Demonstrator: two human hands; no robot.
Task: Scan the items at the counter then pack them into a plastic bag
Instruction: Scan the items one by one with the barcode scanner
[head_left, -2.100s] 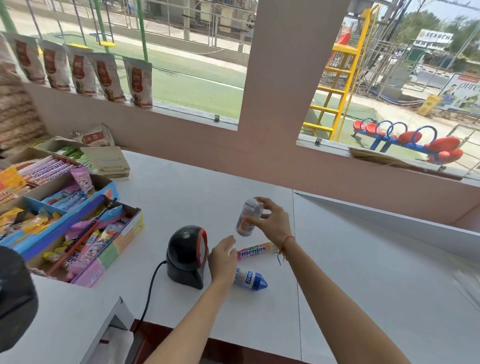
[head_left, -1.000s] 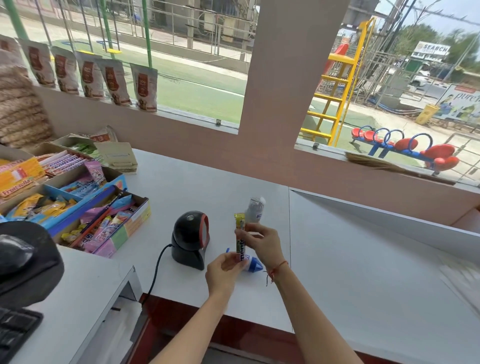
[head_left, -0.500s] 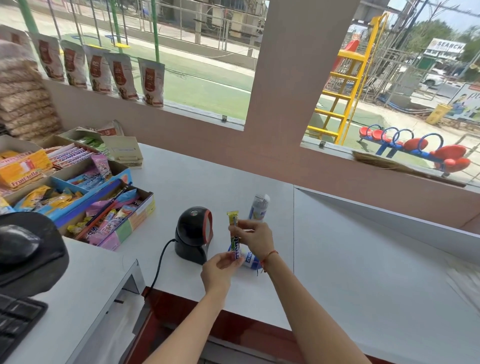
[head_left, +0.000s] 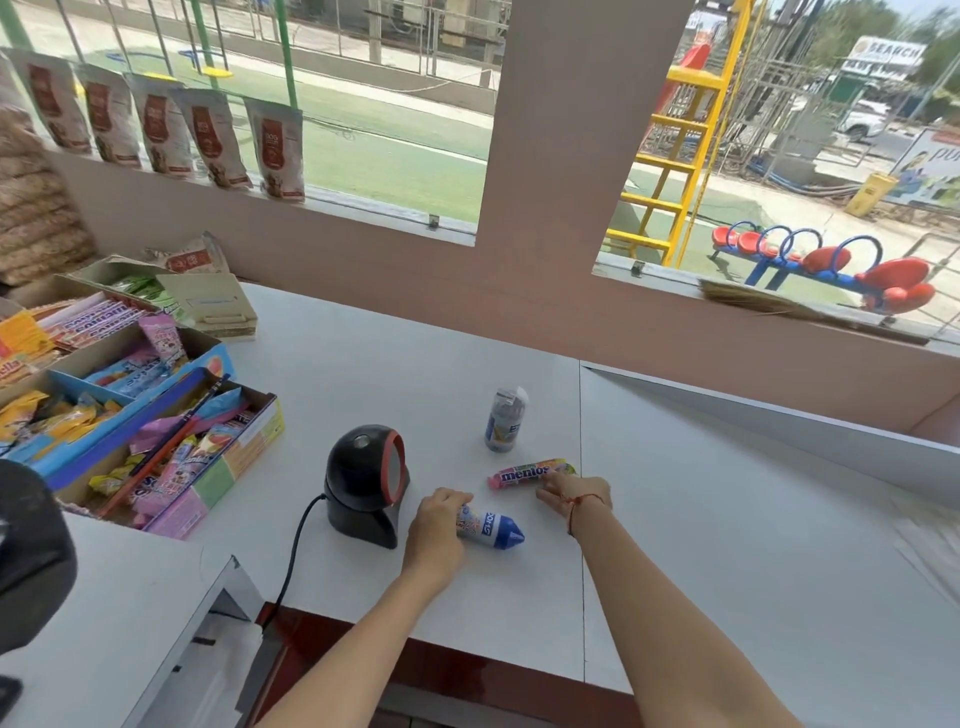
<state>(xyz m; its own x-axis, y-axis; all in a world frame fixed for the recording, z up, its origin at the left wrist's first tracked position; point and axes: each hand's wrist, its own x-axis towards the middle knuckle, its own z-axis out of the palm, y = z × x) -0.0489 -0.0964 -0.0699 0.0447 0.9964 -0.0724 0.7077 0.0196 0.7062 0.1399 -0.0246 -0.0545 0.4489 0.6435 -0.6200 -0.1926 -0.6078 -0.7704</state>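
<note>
A black barcode scanner (head_left: 364, 483) stands on the white counter (head_left: 363, 374) with its red-rimmed window facing right. To its right, a small clear bottle (head_left: 505, 420) stands upright. In front of the bottle a Mentos roll (head_left: 524, 474) lies flat, and my right hand (head_left: 574, 494) rests at its right end with fingertips on it. A white tube with a blue pointed cap (head_left: 492, 529) lies nearer to me. My left hand (head_left: 439, 526) is curled over the tube's left end, which it hides.
Open cardboard boxes of sweets (head_left: 171, 441) crowd the counter's left side. A raised white ledge (head_left: 779, 415) borders the right section. Pale translucent sheets (head_left: 927, 540), perhaps bags, lie at the far right. The scanner's cable (head_left: 293, 561) runs toward me.
Both hands held the Mentos roll upright beside the scanner before. The roll now lies flat on the counter, and my left hand has dropped onto the blue-capped tube.
</note>
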